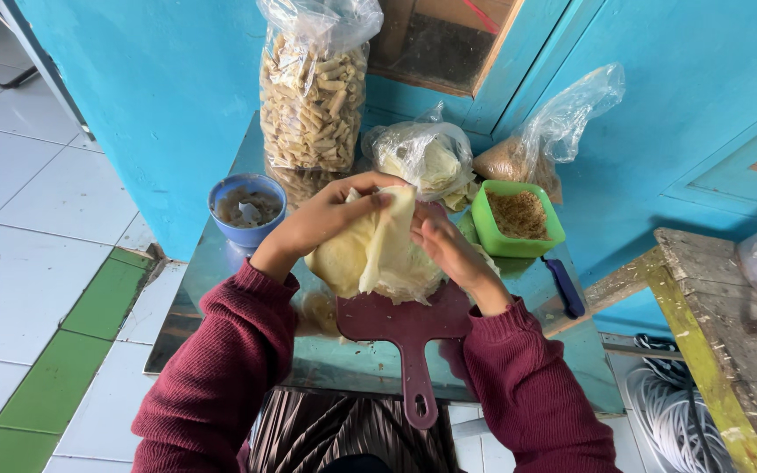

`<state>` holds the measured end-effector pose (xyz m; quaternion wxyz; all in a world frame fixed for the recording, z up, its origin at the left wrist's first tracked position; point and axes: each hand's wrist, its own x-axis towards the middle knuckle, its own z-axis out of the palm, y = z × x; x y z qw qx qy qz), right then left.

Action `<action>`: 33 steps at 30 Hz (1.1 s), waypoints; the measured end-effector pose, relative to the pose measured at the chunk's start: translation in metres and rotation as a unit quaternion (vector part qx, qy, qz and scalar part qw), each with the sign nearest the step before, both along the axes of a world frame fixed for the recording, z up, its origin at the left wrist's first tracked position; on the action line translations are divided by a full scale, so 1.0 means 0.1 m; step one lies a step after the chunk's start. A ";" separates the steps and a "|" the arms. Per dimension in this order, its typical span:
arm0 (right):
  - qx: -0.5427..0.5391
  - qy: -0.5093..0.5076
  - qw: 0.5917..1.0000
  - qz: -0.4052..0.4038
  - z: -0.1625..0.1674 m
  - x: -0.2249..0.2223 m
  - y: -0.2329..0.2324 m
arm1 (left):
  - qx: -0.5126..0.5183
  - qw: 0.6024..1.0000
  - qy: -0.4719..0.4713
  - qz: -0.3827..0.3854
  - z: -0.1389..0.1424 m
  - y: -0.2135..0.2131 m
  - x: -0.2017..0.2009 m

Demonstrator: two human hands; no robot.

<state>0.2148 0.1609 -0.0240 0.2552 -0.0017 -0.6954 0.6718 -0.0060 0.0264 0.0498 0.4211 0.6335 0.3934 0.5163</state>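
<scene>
The left hand [330, 215] and right hand [449, 250] pinch a thin pale wrapper sheet [387, 241] off the stack [352, 267] above the maroon cutting board [405, 324]. Behind stands a tall clear bag of rolled snacks [313, 96].

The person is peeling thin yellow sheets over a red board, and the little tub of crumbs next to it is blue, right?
Not quite. The head view shows the tub of crumbs is green; the sheets and the red board are as you say.
</scene>
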 end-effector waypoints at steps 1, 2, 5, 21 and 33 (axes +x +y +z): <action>-0.029 0.029 0.998 0.048 -0.01 0.02 -0.01 | -0.011 1.000 0.016 0.008 -0.01 0.00 -0.01; -0.032 0.018 0.999 -0.012 -0.01 0.02 0.00 | -0.021 0.999 0.032 0.015 -0.02 0.00 -0.02; -0.046 0.025 0.992 -0.114 0.01 0.08 0.05 | 0.043 0.997 0.066 0.025 -0.04 0.06 -0.06; 0.155 0.007 0.935 -0.320 0.19 0.13 0.03 | 0.078 0.922 0.287 0.248 -0.14 0.04 0.11; 0.040 0.077 0.960 -0.268 0.18 0.34 0.20 | 0.184 0.925 0.231 0.239 -0.15 0.03 0.23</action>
